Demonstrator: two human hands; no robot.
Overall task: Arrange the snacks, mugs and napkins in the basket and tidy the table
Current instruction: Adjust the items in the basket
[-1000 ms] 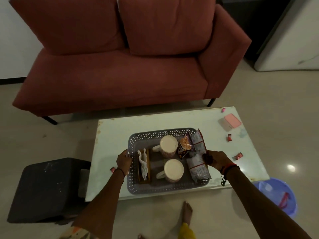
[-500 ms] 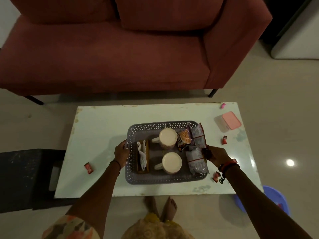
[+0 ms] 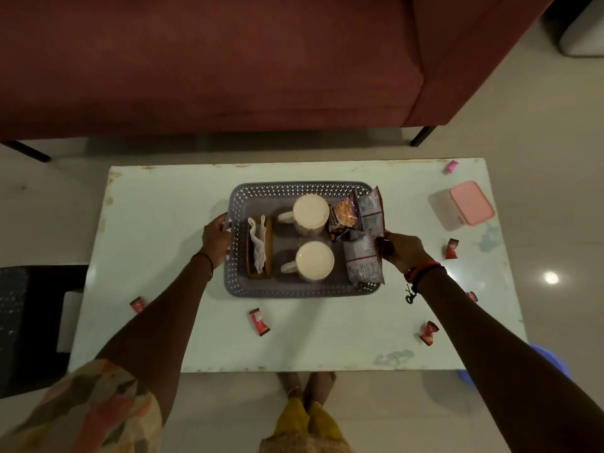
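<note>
Wrappers sit nearest us, scattered loose on the table and not yet cleared, we'd say. Beyond them our left hand is curled around the basket rim while our right hand grips the opposite side, fingers closed, probably to shift it squarely. Inside, napkins stand left, two mugs upside down in the middle, snacks propped right. Farther off waits a pink-lidded box.
</note>
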